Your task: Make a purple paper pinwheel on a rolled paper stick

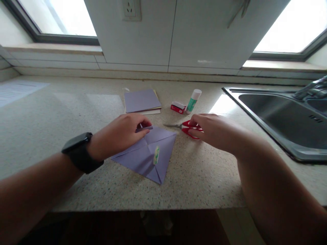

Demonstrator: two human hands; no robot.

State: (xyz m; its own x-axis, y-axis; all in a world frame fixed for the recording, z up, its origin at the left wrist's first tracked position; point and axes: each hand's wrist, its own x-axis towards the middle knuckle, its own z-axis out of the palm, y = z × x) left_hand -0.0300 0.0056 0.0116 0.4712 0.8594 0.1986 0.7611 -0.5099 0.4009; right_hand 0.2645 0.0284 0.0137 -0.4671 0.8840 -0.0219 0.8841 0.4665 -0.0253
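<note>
Left window: burnt out to near white, a faint grey streak across the glass [66, 17].
Right window: equally overexposed, throwing daylight in from the far side [283, 27].
Wall panel: dull grey between the two bright openings, one small glare mark low down [204, 37].
Worktop [199, 183]: moderately lit, pale reflections towards the back left and beside the sink [255, 102].
Purple paper [167, 141]: soft, darker shading across its middle.
Under the worktop edge: deep shadow, detail lost.
Printed sheet [22, 90]: lettering too soft to read.
Outer edges: wide-angle stretch, slanting lines, smeared faucet [310, 87].
</note>
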